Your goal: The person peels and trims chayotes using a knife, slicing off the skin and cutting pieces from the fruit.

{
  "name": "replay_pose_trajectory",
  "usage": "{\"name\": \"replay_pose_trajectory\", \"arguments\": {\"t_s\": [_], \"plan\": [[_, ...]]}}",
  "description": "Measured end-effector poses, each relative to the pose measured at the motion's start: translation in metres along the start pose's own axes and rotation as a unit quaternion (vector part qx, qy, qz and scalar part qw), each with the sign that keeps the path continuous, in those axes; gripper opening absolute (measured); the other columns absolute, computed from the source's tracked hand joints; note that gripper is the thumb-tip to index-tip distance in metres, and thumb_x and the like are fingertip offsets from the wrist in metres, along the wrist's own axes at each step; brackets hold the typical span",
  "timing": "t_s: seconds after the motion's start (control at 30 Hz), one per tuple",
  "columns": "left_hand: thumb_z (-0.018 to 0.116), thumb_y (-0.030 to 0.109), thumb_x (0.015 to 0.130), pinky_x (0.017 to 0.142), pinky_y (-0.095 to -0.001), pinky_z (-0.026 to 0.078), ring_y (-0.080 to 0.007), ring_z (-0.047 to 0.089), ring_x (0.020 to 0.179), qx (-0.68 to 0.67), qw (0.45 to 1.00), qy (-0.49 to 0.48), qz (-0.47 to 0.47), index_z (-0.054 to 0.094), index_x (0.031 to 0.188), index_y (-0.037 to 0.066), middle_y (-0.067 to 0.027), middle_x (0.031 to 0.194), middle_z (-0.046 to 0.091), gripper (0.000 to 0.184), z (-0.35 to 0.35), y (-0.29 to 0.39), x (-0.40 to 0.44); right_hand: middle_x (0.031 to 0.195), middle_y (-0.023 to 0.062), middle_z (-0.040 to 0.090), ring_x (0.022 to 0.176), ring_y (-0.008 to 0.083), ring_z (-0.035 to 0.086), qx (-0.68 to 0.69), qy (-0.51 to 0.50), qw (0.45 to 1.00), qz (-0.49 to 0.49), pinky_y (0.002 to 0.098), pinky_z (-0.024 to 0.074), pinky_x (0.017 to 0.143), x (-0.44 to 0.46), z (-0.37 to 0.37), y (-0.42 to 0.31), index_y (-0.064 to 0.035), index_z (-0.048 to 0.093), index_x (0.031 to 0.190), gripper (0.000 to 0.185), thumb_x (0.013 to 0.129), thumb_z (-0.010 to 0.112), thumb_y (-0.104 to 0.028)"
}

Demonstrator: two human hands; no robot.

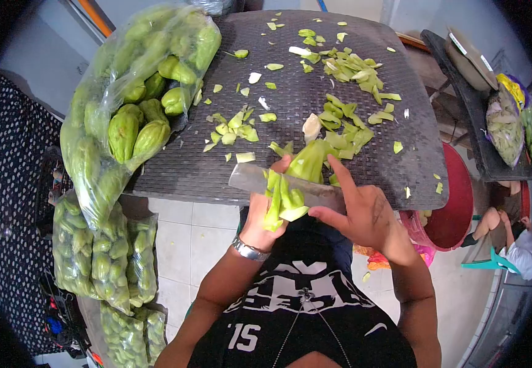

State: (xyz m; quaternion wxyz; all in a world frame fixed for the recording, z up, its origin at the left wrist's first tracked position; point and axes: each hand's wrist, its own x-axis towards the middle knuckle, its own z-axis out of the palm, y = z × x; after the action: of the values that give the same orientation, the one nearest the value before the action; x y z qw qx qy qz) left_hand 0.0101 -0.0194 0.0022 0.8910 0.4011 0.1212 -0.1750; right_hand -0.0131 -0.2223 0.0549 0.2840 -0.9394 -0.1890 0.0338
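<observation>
A pale green, partly peeled chayote (307,162) is at the near edge of the dark woven-top table (204,178). My left hand (265,222), wearing a metal watch, holds the chayote from the left, its fingers partly hidden behind the blade. My right hand (367,218) grips a broad knife (244,176) whose handle is mostly hidden in the palm; the index finger reaches up towards the chayote. The blade points left across the near side of the chayote, and several strips of green peel (283,199) lie on it. Loose peelings (355,70) are scattered over the tabletop.
A large clear bag of chayotes (137,92) rests on the table's left. Fuller bags (97,257) stand below it. Right of the table are a red tub (456,196) and a dark side table (493,165) with bagged produce. A seated person (524,251) is at far right.
</observation>
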Motion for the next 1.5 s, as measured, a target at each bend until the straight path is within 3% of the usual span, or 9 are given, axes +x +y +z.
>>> {"name": "replay_pose_trajectory", "arguments": {"t_s": [0.17,0.3,0.53,0.77,0.93,1.07,1.17,1.37,1.5], "plan": [[0.051,0.036,0.105,0.062,-0.0449,0.063,-0.0337,0.075,0.086,0.007,1.0,-0.01,-0.024,0.059,0.13,-0.001,-0.0177,0.109,0.072,0.046,0.004,0.008,-0.008,0.072,0.0268,0.068,0.071,0.0487,0.07,-0.072,0.009,0.996,0.049,0.0558,0.0548,0.063,-0.001,-0.014,0.021,0.0007,0.029,0.156,0.093,0.093,0.069,-0.056],[0.044,0.043,0.107,0.059,-0.0431,0.063,-0.034,0.074,0.081,0.003,0.996,-0.033,-0.088,0.059,0.132,0.0,-0.0171,0.109,0.073,0.052,-0.009,0.01,0.007,0.079,0.0317,0.068,0.079,0.052,0.069,-0.036,0.037,0.985,0.163,0.0555,0.0535,0.07,-0.005,-0.034,0.045,-0.0005,0.041,0.151,0.079,0.096,0.068,-0.05],[0.046,0.038,0.108,0.07,-0.0403,0.063,-0.028,0.074,0.087,-0.044,0.997,-0.016,-0.055,0.06,0.13,0.0,-0.0156,0.108,0.072,0.045,0.0,0.003,0.01,0.075,0.0293,0.068,0.078,0.0502,0.071,0.107,-0.002,0.976,0.19,0.0539,0.0543,0.07,0.0,-0.017,0.025,0.0025,0.042,0.149,0.077,0.098,0.066,-0.049],[0.043,0.043,0.106,0.104,-0.0377,0.051,-0.0219,0.063,0.119,0.191,0.962,-0.016,0.196,0.053,0.141,-0.002,-0.0152,0.132,0.063,0.058,-0.021,-0.022,0.008,0.071,0.0278,0.067,0.072,0.0503,0.069,0.007,0.016,0.998,0.057,0.0574,0.0534,0.066,0.005,0.009,-0.005,0.0037,0.03,0.154,0.088,0.097,0.064,-0.054],[0.04,0.036,0.102,0.064,-0.0442,0.064,-0.0296,0.074,0.09,0.042,0.995,0.079,0.043,0.055,0.138,0.0,-0.0168,0.119,0.07,0.054,0.002,0.001,-0.003,0.067,0.0257,0.063,0.07,0.0464,0.069,-0.005,0.036,0.991,0.132,0.0505,0.05,0.064,0.005,-0.014,0.023,0.0018,0.04,0.152,0.077,0.097,0.069,-0.045],[0.039,0.037,0.101,0.068,-0.0437,0.064,-0.0301,0.074,0.093,0.034,0.996,0.053,0.058,0.053,0.141,0.001,-0.0181,0.122,0.07,0.056,-0.004,0.0,-0.002,0.065,0.0256,0.06,0.062,0.0418,0.065,-0.01,0.104,0.971,0.216,0.0468,0.0474,0.063,0.004,-0.028,0.034,0.0022,0.047,0.148,0.07,0.098,0.069,-0.04],[0.048,0.025,0.097,0.072,-0.0429,0.064,-0.0286,0.073,0.097,0.022,0.996,0.003,0.084,0.051,0.143,0.0,-0.0179,0.121,0.069,0.052,-0.013,-0.003,0.002,0.081,0.0347,0.067,0.086,0.0512,0.07,0.028,0.05,0.974,0.218,0.0561,0.0525,0.073,0.003,-0.032,0.027,0.0067,0.044,0.147,0.083,0.096,0.065,-0.056],[0.074,-0.012,0.075,0.098,-0.0313,0.053,-0.0161,0.064,0.114,0.257,0.961,-0.047,0.095,0.046,0.148,0.0,-0.0109,0.128,0.065,0.079,0.008,0.01,-0.01,0.081,0.0336,0.068,0.084,0.0512,0.07,0.068,-0.023,0.99,0.123,0.057,0.0534,0.074,0.01,-0.014,0.003,0.0064,0.036,0.151,0.088,0.097,0.064,-0.056],[0.081,-0.007,0.076,0.103,-0.0336,0.051,-0.016,0.06,0.121,0.28,0.938,-0.057,0.197,0.042,0.151,0.004,-0.0083,0.13,0.063,0.085,-0.003,-0.004,-0.011,0.071,0.0282,0.065,0.073,0.0458,0.07,-0.002,-0.038,0.998,0.04,0.0493,0.0505,0.063,0.009,-0.005,-0.009,0.0016,0.038,0.151,0.078,0.096,0.069,-0.046]]}}
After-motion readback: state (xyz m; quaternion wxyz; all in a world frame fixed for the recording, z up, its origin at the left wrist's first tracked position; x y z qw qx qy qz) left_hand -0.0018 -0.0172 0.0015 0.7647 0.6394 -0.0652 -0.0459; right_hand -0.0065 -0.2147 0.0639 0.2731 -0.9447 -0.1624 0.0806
